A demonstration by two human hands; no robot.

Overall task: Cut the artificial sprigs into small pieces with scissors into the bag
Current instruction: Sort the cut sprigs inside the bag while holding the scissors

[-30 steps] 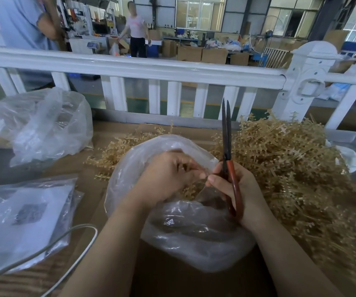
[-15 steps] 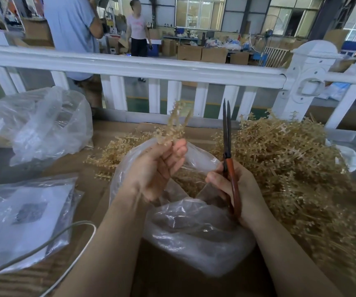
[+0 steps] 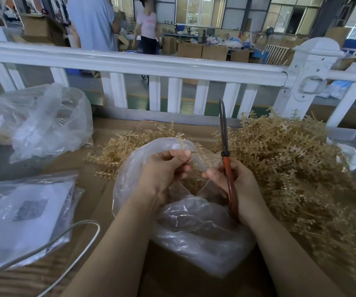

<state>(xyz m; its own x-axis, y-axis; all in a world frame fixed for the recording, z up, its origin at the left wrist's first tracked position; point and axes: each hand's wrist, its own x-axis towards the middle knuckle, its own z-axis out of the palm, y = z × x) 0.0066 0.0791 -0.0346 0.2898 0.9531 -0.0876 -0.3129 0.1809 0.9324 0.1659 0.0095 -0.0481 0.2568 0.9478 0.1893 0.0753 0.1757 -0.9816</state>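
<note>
Pinching one thin sprig [image 3: 181, 142] in left hand [image 3: 164, 172] over open plastic bag [image 3: 194, 228], gripping closed scissors [image 3: 226, 159] in right hand [image 3: 235, 185]; some bits cut already, big sprig pile [image 3: 290, 159] beside bag still left.

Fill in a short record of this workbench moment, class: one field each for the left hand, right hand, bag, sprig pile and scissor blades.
left hand: left hand pinches a thin tan plastic sprig above the bag
right hand: right hand grips red-handled steel scissors
bag: clear crumpled plastic bag, mouth open between the hands
sprig pile: heap of tan artificial sprigs to the right of the bag
scissor blades: closed, pointing up
</note>
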